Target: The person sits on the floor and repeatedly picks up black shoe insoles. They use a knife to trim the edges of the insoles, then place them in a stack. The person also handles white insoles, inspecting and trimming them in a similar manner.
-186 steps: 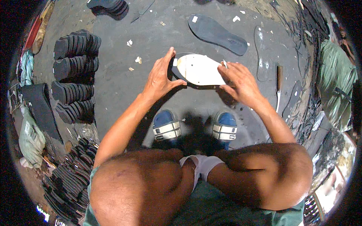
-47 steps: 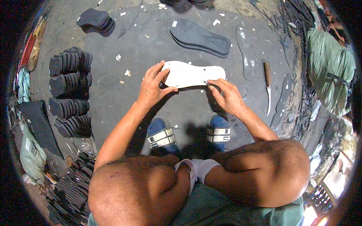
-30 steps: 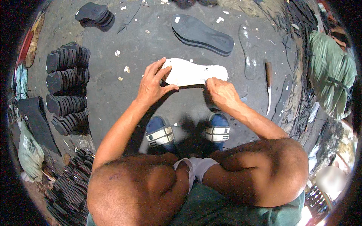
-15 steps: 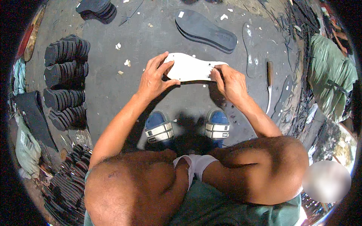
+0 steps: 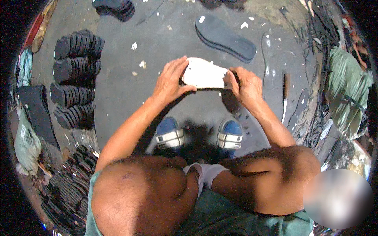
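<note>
A white sole-shaped piece is held level above the dark ground, between my two hands. My left hand grips its broad end, fingers on the far edge and thumb on the near edge. My right hand closes round the narrow end and hides its tip. Small dark spots mark the white face, and a dark edge shows along its near side. Just beyond, a pair of dark soles lies stacked, with a small white patch at one end. A knife with a wooden handle lies right of my right hand.
Rows of dark soles stand at the left, with more piled soles at lower left. Another dark stack lies at the far left. Dark scraps and a green sack line the right side. My sandalled feet are below my hands.
The view has shifted, so the ground and stacks appear farther right. My right hand now covers more of the white piece's narrow end. Both hands keep their hold.
</note>
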`<state>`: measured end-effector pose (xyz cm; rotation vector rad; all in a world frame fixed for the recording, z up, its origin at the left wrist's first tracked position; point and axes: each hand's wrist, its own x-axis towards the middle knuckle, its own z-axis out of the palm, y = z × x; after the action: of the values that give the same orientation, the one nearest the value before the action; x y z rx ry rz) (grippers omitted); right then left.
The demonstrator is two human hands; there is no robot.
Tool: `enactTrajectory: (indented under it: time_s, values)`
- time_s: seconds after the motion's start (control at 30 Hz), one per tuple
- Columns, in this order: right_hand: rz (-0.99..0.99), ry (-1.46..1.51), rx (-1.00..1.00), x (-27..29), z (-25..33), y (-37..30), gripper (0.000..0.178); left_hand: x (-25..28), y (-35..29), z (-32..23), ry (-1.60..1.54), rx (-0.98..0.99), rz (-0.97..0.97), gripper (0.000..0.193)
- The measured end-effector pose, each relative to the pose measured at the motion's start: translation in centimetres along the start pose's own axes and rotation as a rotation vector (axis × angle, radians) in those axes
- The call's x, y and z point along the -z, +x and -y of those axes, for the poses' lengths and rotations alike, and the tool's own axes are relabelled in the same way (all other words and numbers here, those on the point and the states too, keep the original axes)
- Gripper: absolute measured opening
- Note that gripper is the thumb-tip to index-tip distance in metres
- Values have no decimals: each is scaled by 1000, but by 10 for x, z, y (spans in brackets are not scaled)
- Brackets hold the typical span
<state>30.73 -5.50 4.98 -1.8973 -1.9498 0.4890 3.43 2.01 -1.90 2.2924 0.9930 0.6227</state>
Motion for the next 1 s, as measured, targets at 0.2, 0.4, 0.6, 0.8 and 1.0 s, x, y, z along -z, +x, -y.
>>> enactTrajectory:
  time_s: [0.2, 0.4, 0.6, 0.8, 1.0]
  values:
    - [-34, 205, 222, -60, 40, 25, 17, 5, 1, -3, -39, 70, 38, 104]
    - [238, 2, 244, -68, 42, 45, 20, 3, 3, -4, -73, 45, 14, 101]
    - [297, -27, 243, -68, 47, 54, 25, -6, 3, 0, -38, 46, 13, 105]
    - [-214, 342, -39, -6, 37, 23, 25, 6, 2, -7, -38, 56, 24, 104]
    - [104, -33, 160, -8, -14, -14, 56, -5, -2, 4, -71, 57, 28, 114]
